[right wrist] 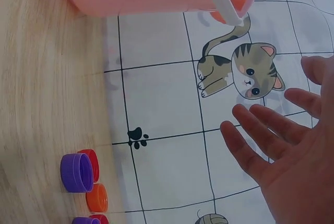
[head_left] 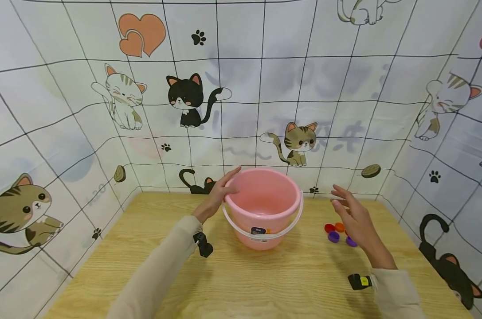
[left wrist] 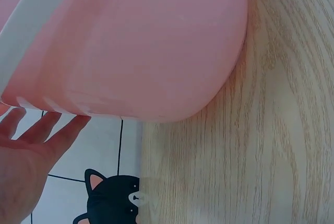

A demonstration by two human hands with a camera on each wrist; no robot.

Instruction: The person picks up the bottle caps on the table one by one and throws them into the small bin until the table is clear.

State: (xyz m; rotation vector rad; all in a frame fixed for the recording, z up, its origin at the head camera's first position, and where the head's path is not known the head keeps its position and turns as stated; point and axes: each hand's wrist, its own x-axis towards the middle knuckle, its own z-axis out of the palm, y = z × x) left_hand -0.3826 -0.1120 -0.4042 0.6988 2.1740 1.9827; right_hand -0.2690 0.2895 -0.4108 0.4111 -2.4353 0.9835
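A pink bucket [head_left: 263, 195] with a white handle [head_left: 298, 217] stands upright on the wooden table. My left hand [head_left: 220, 195] grips its rim at the left, the thumb over the edge and inside. In the left wrist view, the fingers [left wrist: 68, 132] lie along the bucket's outer wall [left wrist: 151, 51]. Off to the bucket's right, my right hand [head_left: 358, 223] hovers over the table with relaxed, spread fingers and holds nothing. Below it lie several bottle caps: red [head_left: 329, 228], orange [head_left: 339, 227] and purple [head_left: 334, 237]. The hand partly covers some of them in the head view.
The pale wooden tabletop [head_left: 241, 283] reaches back to a white cloth [head_left: 241, 102] printed with cats and grid lines. This cloth also encloses the left and right sides. The bucket's handle hangs down across its front.
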